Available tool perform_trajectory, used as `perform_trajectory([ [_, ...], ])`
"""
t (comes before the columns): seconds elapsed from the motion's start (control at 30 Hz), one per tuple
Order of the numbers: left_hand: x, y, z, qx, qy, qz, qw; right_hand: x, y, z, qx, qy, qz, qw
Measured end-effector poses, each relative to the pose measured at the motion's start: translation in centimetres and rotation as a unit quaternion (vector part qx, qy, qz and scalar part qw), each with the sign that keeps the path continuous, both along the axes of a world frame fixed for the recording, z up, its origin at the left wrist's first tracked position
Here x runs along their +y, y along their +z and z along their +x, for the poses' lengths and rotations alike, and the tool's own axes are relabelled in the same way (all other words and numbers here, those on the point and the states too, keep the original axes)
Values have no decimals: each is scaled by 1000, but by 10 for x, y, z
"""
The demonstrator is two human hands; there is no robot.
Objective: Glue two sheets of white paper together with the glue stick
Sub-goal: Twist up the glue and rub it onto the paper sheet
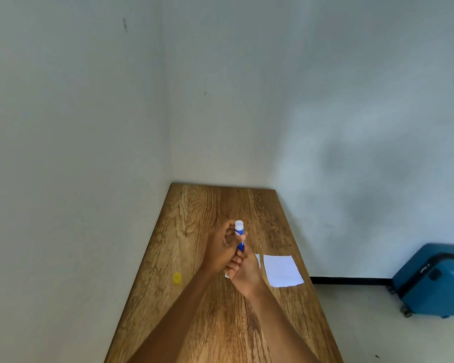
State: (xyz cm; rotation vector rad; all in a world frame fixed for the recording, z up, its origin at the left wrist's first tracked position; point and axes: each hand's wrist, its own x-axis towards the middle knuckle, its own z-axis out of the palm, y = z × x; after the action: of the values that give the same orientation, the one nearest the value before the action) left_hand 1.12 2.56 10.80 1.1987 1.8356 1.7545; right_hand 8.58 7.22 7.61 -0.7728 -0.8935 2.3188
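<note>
A blue glue stick (240,235) with a pale top stands upright above the wooden table (194,213), held by both hands. My left hand (222,248) wraps its upper body; my right hand (243,271) grips its lower end. One white paper sheet (282,269) lies flat to the right of my hands. A second white sheet (258,259) lies under my right hand, mostly hidden. A small yellow cap (177,278) rests on the table to the left, apart from the hands.
The table stands in a corner, with white walls at its left and far edges. Right of the table lies pale floor with a blue wheeled suitcase (433,279) against the wall.
</note>
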Motion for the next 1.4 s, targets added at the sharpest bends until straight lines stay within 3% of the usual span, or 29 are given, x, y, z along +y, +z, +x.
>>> perform_trajectory([
  [0.3,-4,-9,10,-44,15,13,999,-6,-19,17,50,-20,21,998],
  [0.57,3,-13,20,-19,-33,32,999,15,-19,20,12,14,-15,1000],
  [0.73,9,-12,27,-52,-8,31,998,13,-28,28,60,-11,-12,998],
  [0.93,19,-8,45,12,-23,19,999,32,-24,34,5,-2,-19,1000],
  [1.17,30,-16,50,22,25,4,999,50,-40,48,80,73,21,994],
  [1.33,32,-26,58,65,32,-15,997,52,-36,44,-16,67,35,997],
  [1.4,34,-25,59,55,36,-18,998,52,-36,41,0,71,17,997],
])
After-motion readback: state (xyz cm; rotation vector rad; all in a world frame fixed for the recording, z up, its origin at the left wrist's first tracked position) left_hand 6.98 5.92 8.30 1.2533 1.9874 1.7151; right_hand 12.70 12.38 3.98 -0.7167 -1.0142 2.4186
